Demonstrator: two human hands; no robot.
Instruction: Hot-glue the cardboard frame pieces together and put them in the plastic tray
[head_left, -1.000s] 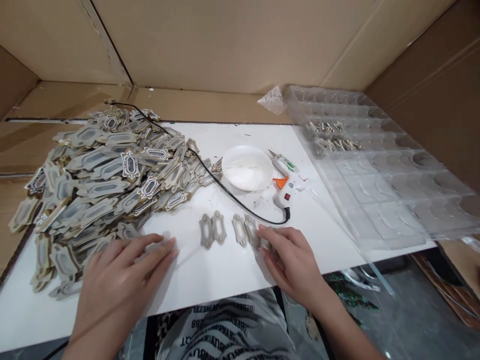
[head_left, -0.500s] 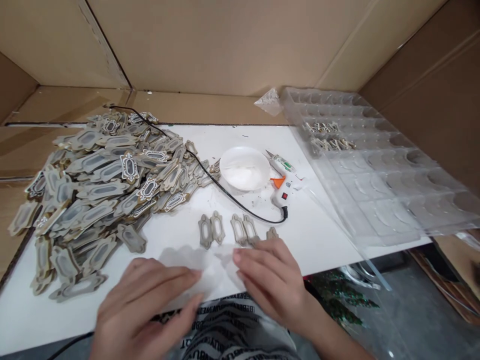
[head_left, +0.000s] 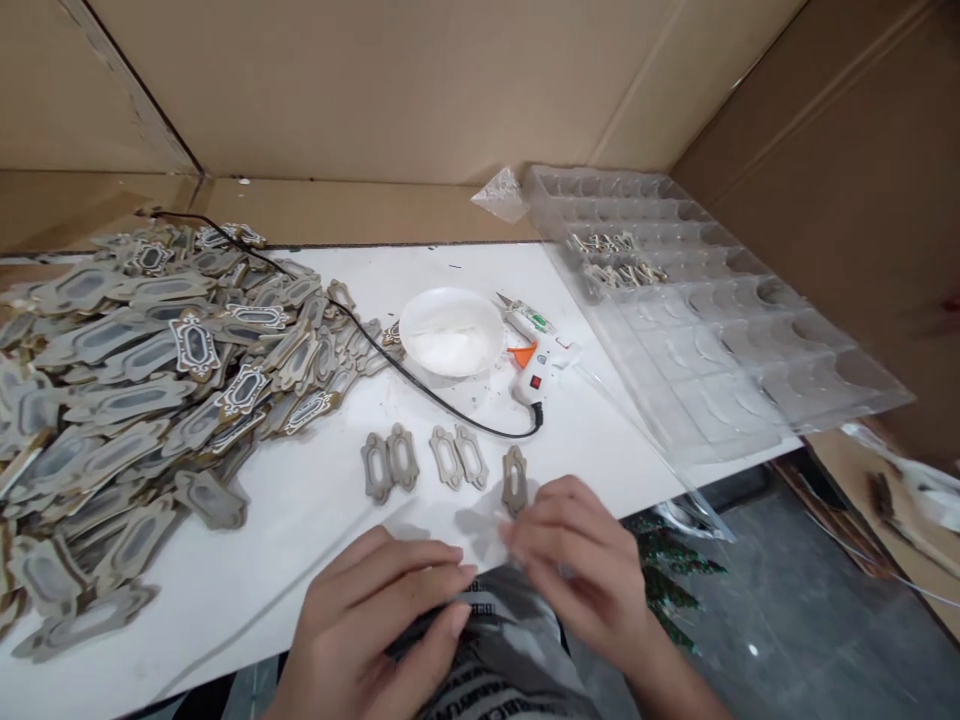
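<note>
My left hand is at the table's front edge, palm down, with its thumb apart from the fingers and nothing visible between them. To its right, the thumb and fingertips of my right hand are drawn together; whatever they may hold is hidden or too small to name. Just beyond the right fingertips lies a single grey frame-shaped plaque. Left of it are two more pairs of such plaques, a nearer pair and a farther-left pair, flat on the white table.
A large heap of plaques covers the left side. Behind the row stand a white bowl, a hot glue gun with a black cable, and a pointed tool. Clear plastic trays extend over the right edge, some pockets filled.
The view has swung right. Both hands have moved right across the table edge, the left one closer to the right, and the rightmost plaque is now fully uncovered.
</note>
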